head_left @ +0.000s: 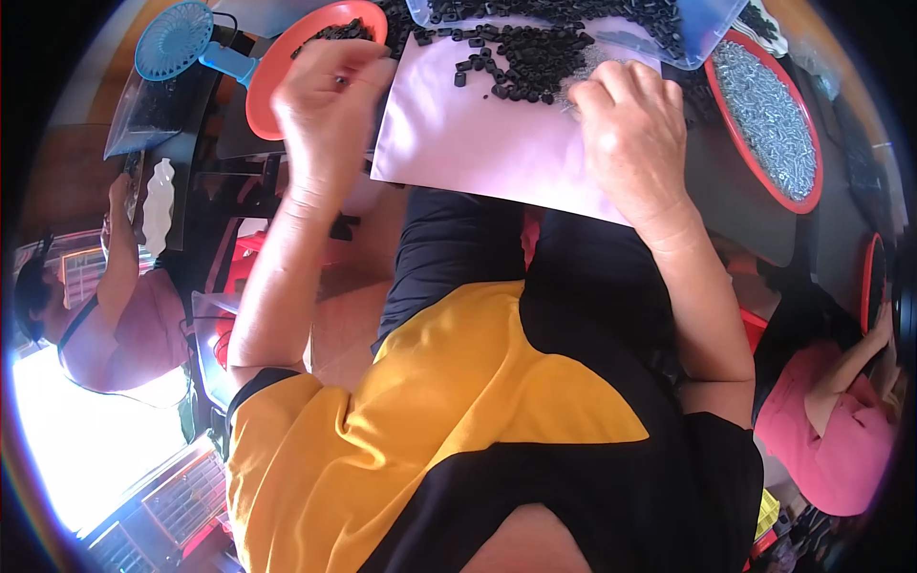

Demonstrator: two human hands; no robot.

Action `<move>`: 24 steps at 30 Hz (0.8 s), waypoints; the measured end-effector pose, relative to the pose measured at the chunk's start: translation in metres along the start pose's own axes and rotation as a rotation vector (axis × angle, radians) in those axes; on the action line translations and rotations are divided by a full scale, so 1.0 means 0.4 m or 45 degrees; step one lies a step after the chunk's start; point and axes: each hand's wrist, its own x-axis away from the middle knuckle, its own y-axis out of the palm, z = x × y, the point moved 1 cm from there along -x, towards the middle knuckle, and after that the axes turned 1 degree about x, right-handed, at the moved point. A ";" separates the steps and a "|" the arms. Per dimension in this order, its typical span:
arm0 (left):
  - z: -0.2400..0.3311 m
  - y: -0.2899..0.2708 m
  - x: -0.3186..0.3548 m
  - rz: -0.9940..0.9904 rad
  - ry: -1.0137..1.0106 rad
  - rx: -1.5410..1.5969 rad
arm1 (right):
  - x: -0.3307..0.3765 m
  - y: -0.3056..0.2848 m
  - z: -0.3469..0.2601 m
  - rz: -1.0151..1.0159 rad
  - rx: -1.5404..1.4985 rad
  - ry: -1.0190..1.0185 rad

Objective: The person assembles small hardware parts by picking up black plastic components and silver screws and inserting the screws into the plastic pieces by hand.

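Observation:
My left hand (pixel 330 100) is over the near rim of an orange-red plate (pixel 263 95), its fingers curled and a little blurred. Small black parts (pixel 346 31) lie in that plate. Whatever the left fingers hold, if anything, is hidden. On a pale sheet (pixel 478 143) in front of me is a spread heap of small black block-like pieces (pixel 525 62). My right hand (pixel 635 129) rests at the heap's right side, fingers bent down and closed beside a patch of tiny silvery pieces (pixel 597 57). Its fingertips hide what they grip.
A clear bin (pixel 707 33) of black pieces stands beyond the sheet. To the right is a red-rimmed tray (pixel 812 196) full of silvery screws. A blue fan (pixel 174 40) stands at far left. Two other people, one in pink (pixel 826 430), sit at either side.

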 end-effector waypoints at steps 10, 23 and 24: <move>0.094 0.151 0.080 -0.450 -0.216 0.343 | -0.015 -0.038 0.006 0.105 -0.481 0.072; 0.146 0.201 0.083 -0.517 -0.804 0.767 | -0.011 -0.037 -0.001 0.082 -1.422 0.484; 0.146 0.204 0.084 -0.492 -0.810 0.787 | -0.011 -0.037 -0.001 0.082 -1.421 0.482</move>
